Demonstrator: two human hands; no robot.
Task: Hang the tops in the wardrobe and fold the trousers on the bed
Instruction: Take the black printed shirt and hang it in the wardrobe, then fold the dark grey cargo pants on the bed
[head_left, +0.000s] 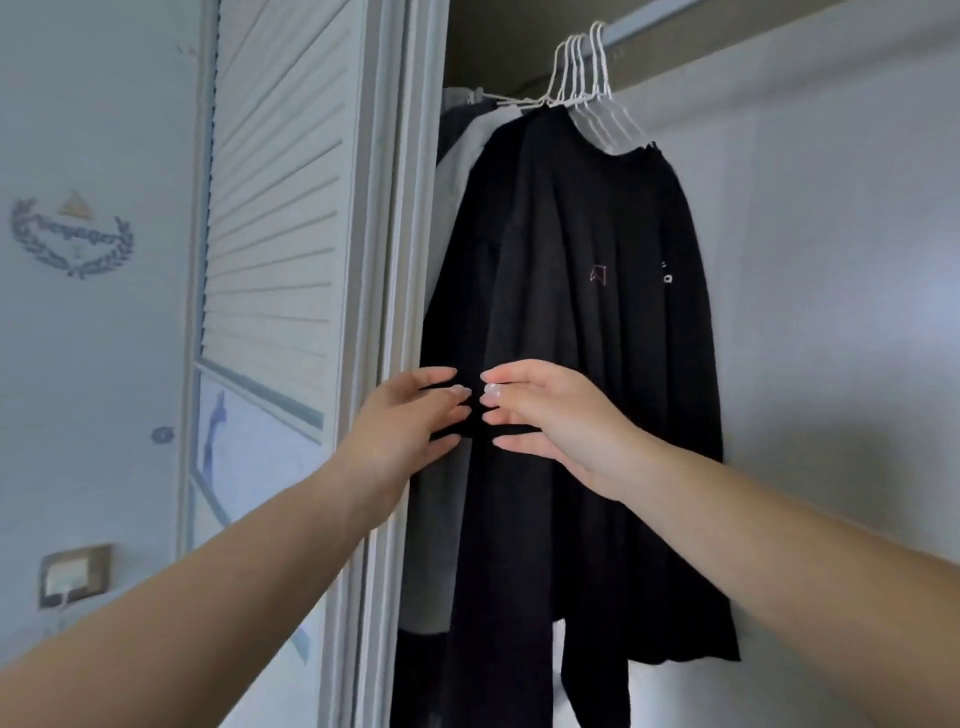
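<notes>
Several tops hang on white hangers (584, 78) from the wardrobe rail (649, 26). The front one is a black top (613, 322) with small light marks on the chest. Behind it are further dark tops and a grey top (475, 140). My left hand (410, 421) and my right hand (550, 415) reach in at mid-height, fingers straight and spread, fingertips almost meeting on the black fabric. Neither hand holds anything. No trousers and no bed are in view.
The louvred wardrobe door (270, 218) stands open to the left, beside its white frame (395, 260). A wall with a wreath-shaped decal (72, 236) and a wall switch (75, 574) lies further left. The wardrobe's white inner wall (841, 260) is at right.
</notes>
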